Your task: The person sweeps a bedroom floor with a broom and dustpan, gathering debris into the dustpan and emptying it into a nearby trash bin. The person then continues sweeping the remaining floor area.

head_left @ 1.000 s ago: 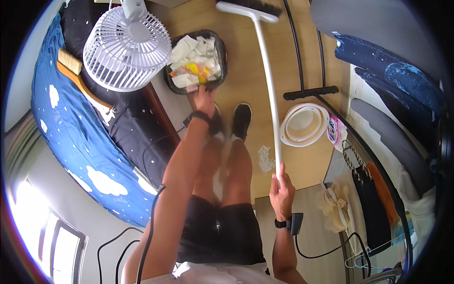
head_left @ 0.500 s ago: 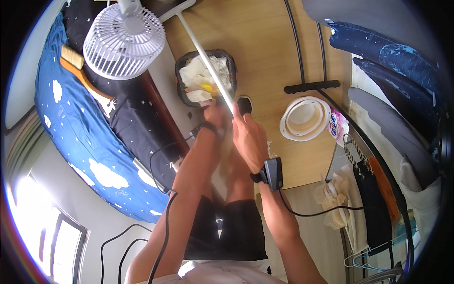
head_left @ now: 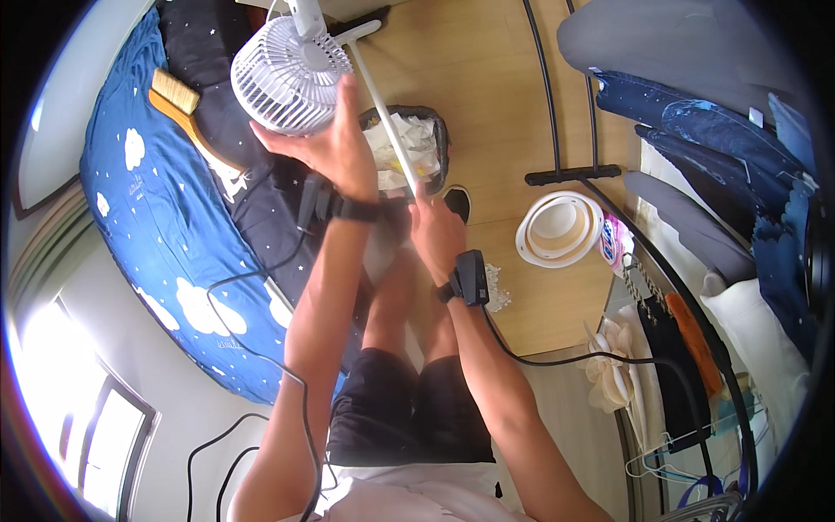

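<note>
My left hand (head_left: pixel 335 148) is raised to the white fan (head_left: pixel 287 74). Its thumb lies along one side of the round cage and its fingers reach under the other, cupping it. My right hand (head_left: pixel 437 228) is wrapped round a white pole (head_left: pixel 389 122), which slants away to a white crossbar (head_left: pixel 358 32) at the far end. Below the pole stands a dark waste bin (head_left: pixel 446 143), filled with crumpled white paper (head_left: pixel 409 139). Part of the bin is hidden by the pole and my left hand.
On the left, a wooden-handled brush (head_left: pixel 187 122) lies on blue and black bedding (head_left: pixel 130 209). A white basin (head_left: pixel 557 230) and a black metal rack (head_left: pixel 574 174) stand at right, beside hanging clothes (head_left: pixel 713 122). Black cables (head_left: pixel 565 357) run from both wrists.
My left hand has left the bin's near edge and risen to the fan. The view has shifted; my right hand still holds the pole.
</note>
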Available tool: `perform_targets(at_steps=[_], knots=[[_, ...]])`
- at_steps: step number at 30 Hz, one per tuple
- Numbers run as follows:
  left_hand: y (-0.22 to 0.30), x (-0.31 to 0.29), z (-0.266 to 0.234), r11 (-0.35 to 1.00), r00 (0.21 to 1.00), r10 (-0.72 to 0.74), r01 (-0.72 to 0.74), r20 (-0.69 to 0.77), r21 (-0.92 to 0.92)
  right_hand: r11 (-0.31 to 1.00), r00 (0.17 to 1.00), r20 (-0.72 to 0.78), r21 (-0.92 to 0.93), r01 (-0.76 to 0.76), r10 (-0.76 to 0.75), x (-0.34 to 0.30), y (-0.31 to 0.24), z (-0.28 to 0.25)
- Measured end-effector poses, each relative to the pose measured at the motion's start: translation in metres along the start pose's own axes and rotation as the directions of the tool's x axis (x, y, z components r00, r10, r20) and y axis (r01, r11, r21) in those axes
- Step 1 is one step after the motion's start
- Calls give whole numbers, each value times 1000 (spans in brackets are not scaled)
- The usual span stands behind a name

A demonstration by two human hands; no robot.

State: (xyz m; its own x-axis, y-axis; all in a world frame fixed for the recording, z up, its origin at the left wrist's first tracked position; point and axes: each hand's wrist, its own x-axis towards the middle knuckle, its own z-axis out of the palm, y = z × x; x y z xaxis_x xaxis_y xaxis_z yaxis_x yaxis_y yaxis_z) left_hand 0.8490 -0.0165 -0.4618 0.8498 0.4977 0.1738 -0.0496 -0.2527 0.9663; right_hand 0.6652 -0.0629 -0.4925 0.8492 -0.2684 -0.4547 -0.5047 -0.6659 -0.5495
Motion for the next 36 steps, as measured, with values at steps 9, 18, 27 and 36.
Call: perform_targets(at_steps=[9,18,27,36], knots=[[-11,70,-32,998,999,-16,20,51,-67,997,998,14,-37,-66,67,5,22,-23],[-6,80,-41,995,989,-63,72,137,-65,985,989,-57,-98,-140,135,-35,101,-96],[6,80,-41,990,984,-119,127,134,-54,976,984,-38,-128,-176,173,-108,110,-148],[-8,47,-63,956,953,-272,284,133,-77,978,999,-46,-209,-10,0,-15,52,-110]])
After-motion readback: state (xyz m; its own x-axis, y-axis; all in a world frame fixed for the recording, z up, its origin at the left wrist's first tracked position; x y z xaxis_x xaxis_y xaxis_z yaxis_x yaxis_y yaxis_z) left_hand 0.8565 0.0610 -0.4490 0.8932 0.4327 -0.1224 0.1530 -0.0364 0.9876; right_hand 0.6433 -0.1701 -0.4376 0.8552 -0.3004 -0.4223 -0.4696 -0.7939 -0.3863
